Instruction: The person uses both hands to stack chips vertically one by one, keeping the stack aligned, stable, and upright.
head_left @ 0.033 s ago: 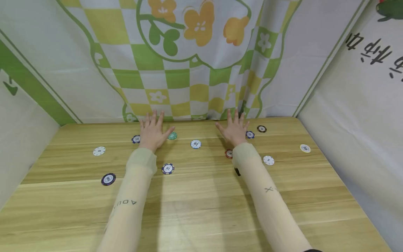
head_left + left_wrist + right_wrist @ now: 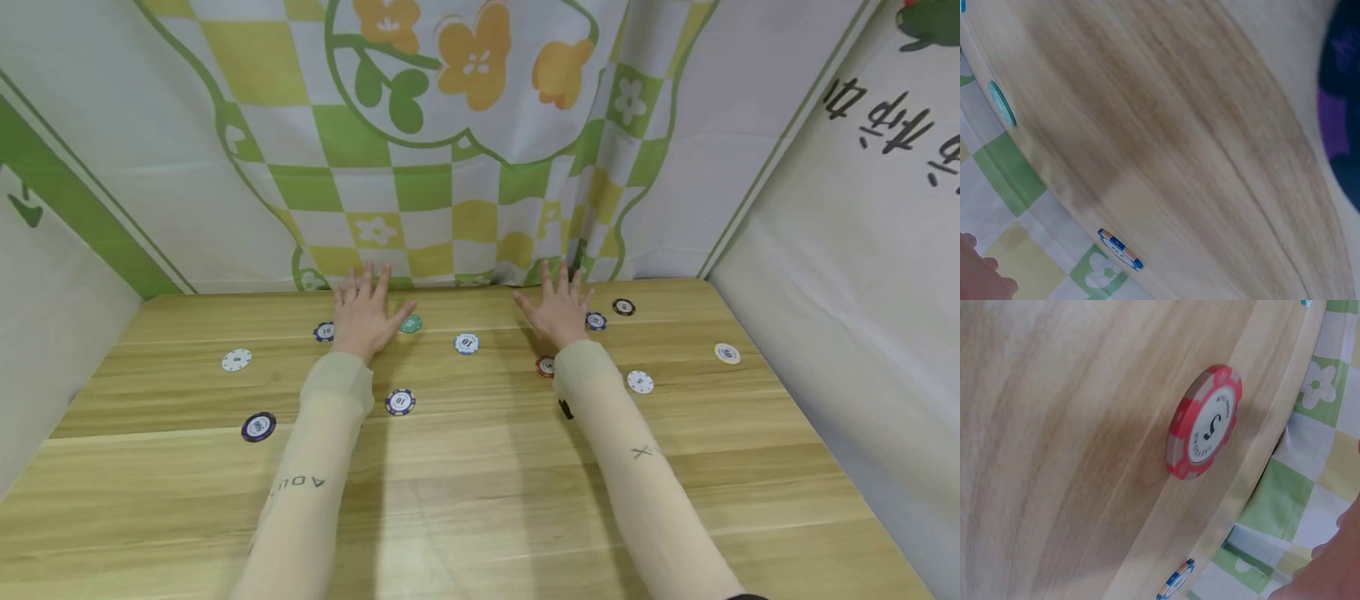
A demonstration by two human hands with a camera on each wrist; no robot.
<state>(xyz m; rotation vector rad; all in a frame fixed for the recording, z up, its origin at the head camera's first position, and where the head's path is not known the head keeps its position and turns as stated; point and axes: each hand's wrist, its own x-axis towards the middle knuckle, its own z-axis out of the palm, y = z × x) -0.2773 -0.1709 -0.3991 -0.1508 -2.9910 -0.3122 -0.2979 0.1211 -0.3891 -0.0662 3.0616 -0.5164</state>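
We are observing both hands lying flat on the wooden table (image 2: 480,500) near its far edge, fingers straight and spread, gripping nothing. The left hand (image 2: 365,313) is resting between a dark blue chip (image 2: 324,332) just beside its outer edge and a green chip (image 2: 410,323) that its thumb is touching or nearly touching; we cannot tell which. The right hand (image 2: 558,310) is lying with a blue chip (image 2: 596,321) just beside its outer edge and a red chip (image 2: 546,366) by the wrist, partly hidden under the sleeve (image 2: 600,392); the right wrist view is showing that red chip marked 5, flat on the wood. A pale blue chip (image 2: 467,343) is sitting between the two hands. Further chips are lying scattered: a black one (image 2: 623,307), white ones (image 2: 640,382) to the right, a white one (image 2: 236,360) and purple one (image 2: 258,427) to the left.
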